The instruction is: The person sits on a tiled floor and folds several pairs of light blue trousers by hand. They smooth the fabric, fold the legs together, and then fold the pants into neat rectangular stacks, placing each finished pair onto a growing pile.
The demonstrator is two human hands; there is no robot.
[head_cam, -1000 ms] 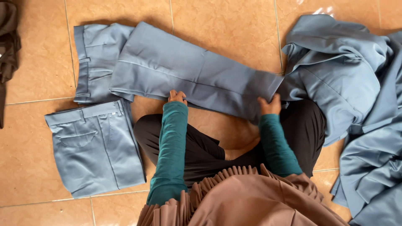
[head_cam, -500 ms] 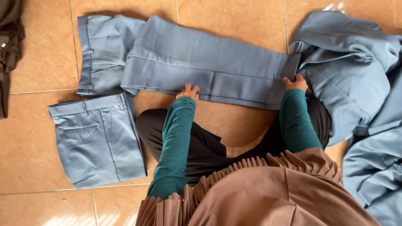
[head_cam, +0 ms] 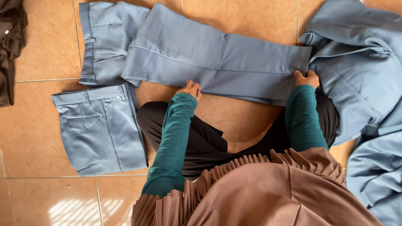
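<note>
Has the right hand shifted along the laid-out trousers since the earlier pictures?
No. The right hand stays at the cuff end of the laid-out trousers, beside the heap of blue garments; only the camera view moved.

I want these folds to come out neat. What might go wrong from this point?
The left hand and right hand touch only the near edge of the long blue-grey trousers, so the far layers may slip askew. The loose heap of blue-grey garments touches the trouser end and could get caught in.
</note>
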